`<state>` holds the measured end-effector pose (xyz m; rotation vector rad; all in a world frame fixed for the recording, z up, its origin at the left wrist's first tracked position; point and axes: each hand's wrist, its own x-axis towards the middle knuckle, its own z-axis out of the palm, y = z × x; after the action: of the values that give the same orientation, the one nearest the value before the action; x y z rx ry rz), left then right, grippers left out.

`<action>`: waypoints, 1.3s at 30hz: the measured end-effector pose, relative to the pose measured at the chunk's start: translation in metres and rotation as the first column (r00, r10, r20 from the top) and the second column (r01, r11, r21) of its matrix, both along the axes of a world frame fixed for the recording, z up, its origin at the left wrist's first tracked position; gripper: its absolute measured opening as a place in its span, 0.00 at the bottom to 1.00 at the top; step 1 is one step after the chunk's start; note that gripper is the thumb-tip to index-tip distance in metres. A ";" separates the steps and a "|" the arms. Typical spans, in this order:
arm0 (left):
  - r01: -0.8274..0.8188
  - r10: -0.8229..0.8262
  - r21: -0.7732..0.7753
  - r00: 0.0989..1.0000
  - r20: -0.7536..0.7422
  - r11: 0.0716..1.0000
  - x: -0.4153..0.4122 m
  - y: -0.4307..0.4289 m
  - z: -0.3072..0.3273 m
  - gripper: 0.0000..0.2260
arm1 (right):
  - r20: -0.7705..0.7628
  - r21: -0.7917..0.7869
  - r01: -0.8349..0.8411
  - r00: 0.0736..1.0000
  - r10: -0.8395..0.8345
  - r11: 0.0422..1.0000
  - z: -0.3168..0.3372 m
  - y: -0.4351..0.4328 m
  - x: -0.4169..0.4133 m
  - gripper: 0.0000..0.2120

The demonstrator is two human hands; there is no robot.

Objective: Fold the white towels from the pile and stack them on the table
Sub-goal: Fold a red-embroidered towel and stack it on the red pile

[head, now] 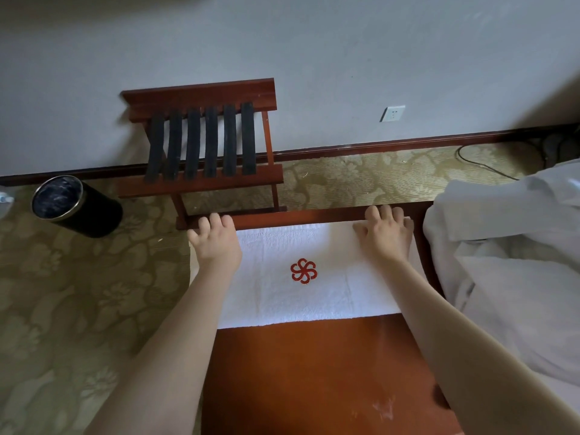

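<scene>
A white towel point(282, 296) with a red flower emblem lies spread flat across the far part of the reddish-brown wooden table point(314, 372). My left hand point(215, 240) sits at the towel's far left corner, fingers spread, over the table's left edge. My right hand point(386, 233) rests on the towel's far right corner with fingers straight and pressing down. A heap of white linen point(508, 262) lies to the right of the table.
A wooden luggage rack point(207, 146) with black straps stands against the wall beyond the table. A black cylindrical bin point(75, 205) stands on the patterned carpet at the left. A wall socket point(392, 113) and a dark cable point(483, 164) are at the back right.
</scene>
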<state>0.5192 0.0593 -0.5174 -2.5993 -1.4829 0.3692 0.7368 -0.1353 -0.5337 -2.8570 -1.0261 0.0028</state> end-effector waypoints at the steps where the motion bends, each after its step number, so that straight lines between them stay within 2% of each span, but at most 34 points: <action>1: 0.018 -0.020 0.029 0.997 0.076 0.999 0.001 -0.007 0.003 0.19 | 0.029 0.070 -0.001 1.000 -0.002 0.998 0.001 -0.002 -0.007 0.11; 3: 0.117 -0.131 0.067 0.950 0.285 0.991 0.006 -0.027 0.004 0.16 | 0.054 0.223 -0.033 0.998 0.022 0.974 0.002 -0.003 -0.028 0.13; 5: 0.225 -0.228 0.064 0.851 0.473 0.972 0.013 -0.054 0.000 0.11 | 0.018 0.343 -0.093 0.996 0.093 0.935 0.001 -0.003 -0.055 0.15; 7: 0.299 -0.245 0.013 0.756 0.607 0.954 0.014 -0.079 -0.010 0.09 | -0.035 0.372 -0.197 0.974 0.226 0.907 -0.004 -0.007 -0.078 0.18; 8: 0.322 -0.231 -0.029 0.737 0.635 0.946 0.011 -0.087 -0.017 0.10 | -0.089 0.368 -0.234 0.955 0.284 0.900 -0.007 -0.011 -0.085 0.20; 11: 0.354 -0.198 -0.164 0.786 0.585 0.921 -0.004 -0.094 -0.039 0.17 | -0.257 0.280 -0.275 0.902 0.348 0.920 -0.018 -0.027 -0.078 0.26; 14: 0.369 -0.252 -0.148 0.828 0.501 0.917 -0.010 -0.090 -0.048 0.21 | -0.222 0.100 -0.331 0.912 0.345 0.938 -0.028 -0.033 -0.048 0.29; 16: 0.359 -0.260 -0.142 0.850 0.459 0.922 -0.009 -0.089 -0.049 0.23 | -0.182 0.008 -0.268 0.947 0.264 0.964 -0.032 -0.034 -0.027 0.30; 20: 0.361 -0.271 -0.133 0.855 0.443 0.923 -0.010 -0.091 -0.049 0.23 | -0.148 -0.054 -0.146 0.979 0.136 0.988 -0.034 -0.031 -0.006 0.30; 23: 0.352 -0.265 -0.145 0.868 0.420 0.925 -0.010 -0.092 -0.048 0.24 | -0.179 -0.034 -0.132 0.976 0.124 0.991 -0.028 -0.027 -0.013 0.28; 26: 0.342 -0.242 -0.156 0.861 0.447 0.927 -0.007 -0.094 -0.043 0.21 | -0.199 0.137 -0.186 0.957 0.211 0.973 -0.015 -0.020 -0.035 0.25; 28: 0.339 -0.206 -0.157 0.815 0.541 0.928 -0.006 -0.094 -0.038 0.18 | -0.221 0.222 -0.268 0.922 0.317 0.937 -0.007 -0.008 -0.060 0.22; 30: 0.358 -0.232 -0.090 0.757 0.611 0.929 -0.013 -0.092 -0.037 0.15 | -0.248 0.250 -0.320 0.891 0.380 0.914 -0.007 0.008 -0.082 0.20; 32: 0.365 -0.263 -0.041 0.740 0.619 0.930 -0.026 -0.085 -0.038 0.14 | -0.297 0.186 -0.355 0.869 0.397 0.916 -0.011 0.020 -0.099 0.21; 35: 0.328 -0.235 -0.118 0.844 0.483 0.937 -0.052 -0.057 -0.041 0.22 | -0.263 0.048 -0.382 0.887 0.380 0.923 -0.026 0.023 -0.110 0.24; 37: 0.268 -0.176 -0.169 0.890 0.421 0.949 -0.067 -0.030 -0.046 0.25 | -0.226 0.009 -0.369 0.905 0.361 0.929 -0.029 0.022 -0.112 0.25; 39: 0.179 -0.039 -0.258 0.883 0.468 0.949 -0.077 -0.010 -0.051 0.27 | -0.199 -0.009 -0.366 0.913 0.357 0.931 -0.031 0.022 -0.113 0.26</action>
<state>0.4420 0.0491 -0.5684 -3.1630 -1.4850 -0.0557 0.6238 -0.1135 -0.5642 -2.5918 -1.5060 0.3325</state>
